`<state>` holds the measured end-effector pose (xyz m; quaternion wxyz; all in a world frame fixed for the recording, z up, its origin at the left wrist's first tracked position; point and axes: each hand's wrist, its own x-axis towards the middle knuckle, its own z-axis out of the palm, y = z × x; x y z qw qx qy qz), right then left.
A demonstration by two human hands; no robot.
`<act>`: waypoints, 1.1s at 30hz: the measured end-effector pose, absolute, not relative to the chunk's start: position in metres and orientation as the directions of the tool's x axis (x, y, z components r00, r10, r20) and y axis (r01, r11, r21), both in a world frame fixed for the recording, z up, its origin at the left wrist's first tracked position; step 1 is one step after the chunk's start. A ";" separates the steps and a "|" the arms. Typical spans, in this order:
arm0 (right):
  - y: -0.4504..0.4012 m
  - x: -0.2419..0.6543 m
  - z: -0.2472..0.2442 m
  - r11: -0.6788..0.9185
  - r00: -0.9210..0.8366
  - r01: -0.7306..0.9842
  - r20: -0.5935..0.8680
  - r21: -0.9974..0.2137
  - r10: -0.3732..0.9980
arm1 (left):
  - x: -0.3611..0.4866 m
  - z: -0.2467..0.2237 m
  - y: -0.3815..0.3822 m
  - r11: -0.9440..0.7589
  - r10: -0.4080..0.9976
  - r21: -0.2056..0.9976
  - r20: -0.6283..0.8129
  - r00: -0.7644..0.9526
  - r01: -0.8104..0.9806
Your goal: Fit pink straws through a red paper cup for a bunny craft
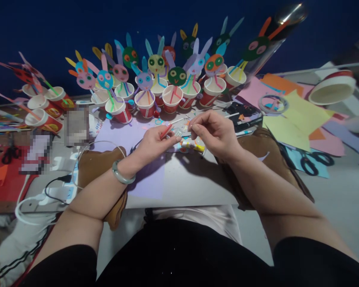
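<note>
My left hand (155, 142), with a pale bangle (123, 173) on its wrist, is closed on a short red stick (166, 131) that looks like a piece of straw or a pen. A small clear object (178, 132) shows at its fingertips; I cannot make out what it is. Just to the right, my right hand (215, 133) is raised with thumb and forefinger pinched together. Whatever lies between them is hidden or too small to name. Below the hands, a yellow tube (194, 146) lies among paper scraps on the table.
Red-and-white paper cups (172, 99) with rabbit-faced straw figures stand along the back. Coloured paper (294, 119) and black-handled scissors (315, 162) lie at right. A power strip (73, 179) with cables sits at left. Brown cushion-like pads (100, 163) lie under both forearms.
</note>
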<state>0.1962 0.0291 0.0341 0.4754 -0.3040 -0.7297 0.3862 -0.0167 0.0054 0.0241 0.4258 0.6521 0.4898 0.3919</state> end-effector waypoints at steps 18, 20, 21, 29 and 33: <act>0.033 0.195 0.034 0.810 -0.611 0.156 0.589 -0.565 0.529 | -0.012 0.030 -0.001 -0.344 0.904 0.891 0.229 0.361 0.297; 0.034 0.194 0.031 0.783 -0.608 0.139 0.572 -0.607 0.551 | -0.012 0.031 -0.002 -0.383 0.894 0.871 0.265 0.362 0.309; 0.034 0.193 0.030 0.762 -0.601 0.134 0.559 -0.634 0.571 | -0.012 0.032 -0.002 -0.392 0.892 0.866 0.274 0.360 0.311; 0.041 0.194 0.019 0.581 -0.272 0.189 0.527 -0.791 0.805 | -0.016 0.031 -0.005 -0.349 0.922 0.874 0.255 0.292 0.338; 0.057 0.220 0.024 0.623 -0.262 0.466 0.575 -0.628 0.775 | -0.016 0.027 -0.003 -0.407 0.909 0.836 0.332 0.251 0.368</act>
